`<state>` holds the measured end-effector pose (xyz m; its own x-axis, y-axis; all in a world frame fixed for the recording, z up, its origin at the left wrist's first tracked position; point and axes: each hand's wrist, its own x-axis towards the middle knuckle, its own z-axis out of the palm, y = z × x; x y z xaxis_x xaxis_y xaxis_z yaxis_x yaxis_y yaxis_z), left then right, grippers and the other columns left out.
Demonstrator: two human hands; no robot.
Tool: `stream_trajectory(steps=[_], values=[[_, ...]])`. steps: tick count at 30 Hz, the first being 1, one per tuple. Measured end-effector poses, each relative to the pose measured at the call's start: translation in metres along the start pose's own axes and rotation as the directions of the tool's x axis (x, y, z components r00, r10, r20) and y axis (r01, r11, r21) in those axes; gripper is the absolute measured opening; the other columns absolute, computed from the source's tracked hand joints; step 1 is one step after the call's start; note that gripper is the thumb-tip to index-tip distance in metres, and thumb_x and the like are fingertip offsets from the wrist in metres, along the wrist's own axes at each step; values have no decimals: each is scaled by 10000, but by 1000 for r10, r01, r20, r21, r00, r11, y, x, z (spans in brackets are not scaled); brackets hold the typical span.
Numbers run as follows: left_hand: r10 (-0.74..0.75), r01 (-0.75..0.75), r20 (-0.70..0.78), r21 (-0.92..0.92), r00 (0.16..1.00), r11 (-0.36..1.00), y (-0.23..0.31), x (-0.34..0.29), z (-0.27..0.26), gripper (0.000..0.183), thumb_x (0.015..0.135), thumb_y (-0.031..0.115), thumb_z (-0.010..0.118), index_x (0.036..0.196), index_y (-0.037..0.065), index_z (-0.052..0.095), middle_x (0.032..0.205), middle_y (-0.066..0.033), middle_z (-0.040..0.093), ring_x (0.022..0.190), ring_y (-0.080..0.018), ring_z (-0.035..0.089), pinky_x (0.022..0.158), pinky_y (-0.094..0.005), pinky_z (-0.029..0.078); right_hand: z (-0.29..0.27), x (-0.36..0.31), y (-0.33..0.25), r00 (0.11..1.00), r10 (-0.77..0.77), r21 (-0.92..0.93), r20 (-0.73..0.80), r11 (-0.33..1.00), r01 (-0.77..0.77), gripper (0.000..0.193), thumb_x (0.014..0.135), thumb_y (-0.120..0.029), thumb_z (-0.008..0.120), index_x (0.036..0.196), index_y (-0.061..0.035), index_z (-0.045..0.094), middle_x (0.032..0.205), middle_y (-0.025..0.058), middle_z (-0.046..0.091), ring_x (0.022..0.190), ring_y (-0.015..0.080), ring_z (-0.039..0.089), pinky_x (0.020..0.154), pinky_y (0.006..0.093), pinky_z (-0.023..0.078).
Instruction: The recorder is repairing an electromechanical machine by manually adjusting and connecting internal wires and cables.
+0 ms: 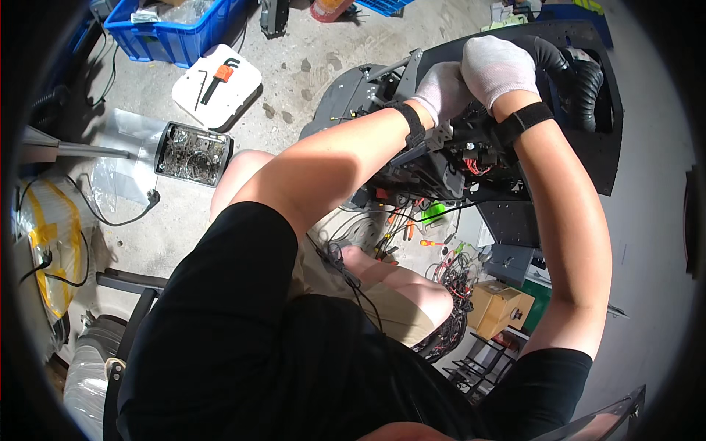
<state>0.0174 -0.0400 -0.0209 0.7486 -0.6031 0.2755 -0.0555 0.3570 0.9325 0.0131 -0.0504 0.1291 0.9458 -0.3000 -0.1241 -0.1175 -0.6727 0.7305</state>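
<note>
Both hands wear white gloves with black wrist straps and work close together at the top of a black machine chassis (581,147). The left hand (441,92) is curled, fingers bent down against the dark frame members at the chassis's upper edge; what it grips, if anything, cannot be told, since the fingertips are hidden. The right hand (500,70) lies just beside and partly over the left, closed into a rounded fist on the end of a black corrugated hose (581,81), which bends away to the right across the chassis panel. The chassis sits directly beneath and ahead of both hands, tilted, with its open interior facing the person. Below the wrists, a dense wiring cluster (474,158) with red leads shows inside the frame. Further down, loose tools and cables (412,235) lie on the floor beside the person's knee. A small cardboard box (500,305) stands lower right. To the left, well apart on the concrete floor, lie a tray of metal hardware (193,153), a white case (217,87) bearing hex keys, and a blue crate (173,33).
</note>
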Motion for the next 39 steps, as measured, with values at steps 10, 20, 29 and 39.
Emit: stream_trajectory(steps=[10, 20, 29, 39], values=[[180, -237, 185, 358, 966, 903, -11, 2, 1, 237, 951, 225, 577, 1124, 123, 703, 1112, -109, 731, 1041, -287, 710, 895, -379, 570, 0, 19, 23, 881, -438, -74, 181, 887, 456, 158, 873, -72, 609, 997, -57, 706, 1000, 178, 725, 978, 367, 712, 831, 449, 582], [97, -113, 90, 188, 991, 976, -14, 3, 4, 237, 955, 280, 561, 1049, 139, 727, 1032, -138, 741, 1036, -326, 694, 877, -407, 561, -7, 25, 29, 826, -564, 200, 1, 810, 552, 100, 843, -35, 639, 921, -52, 698, 1052, 164, 648, 987, 388, 670, 841, 442, 552], [273, -413, 311, 701, 910, 582, -22, 13, 13, 195, 950, 159, 535, 981, 87, 714, 1011, -129, 747, 1010, -315, 718, 868, -398, 571, -13, 15, 6, 974, -224, -55, 37, 973, 226, 308, 840, -323, 726, 919, -34, 796, 937, 212, 752, 898, 389, 740, 797, 437, 601], [72, -62, 89, -119, 993, 991, -7, 2, 4, 278, 985, 245, 616, 1051, -1, 728, 1032, -195, 749, 1024, -335, 715, 889, -368, 542, -18, 34, 39, 796, -598, 89, 91, 801, 592, 98, 864, -68, 642, 927, -81, 716, 943, 162, 693, 910, 381, 700, 787, 449, 562]])
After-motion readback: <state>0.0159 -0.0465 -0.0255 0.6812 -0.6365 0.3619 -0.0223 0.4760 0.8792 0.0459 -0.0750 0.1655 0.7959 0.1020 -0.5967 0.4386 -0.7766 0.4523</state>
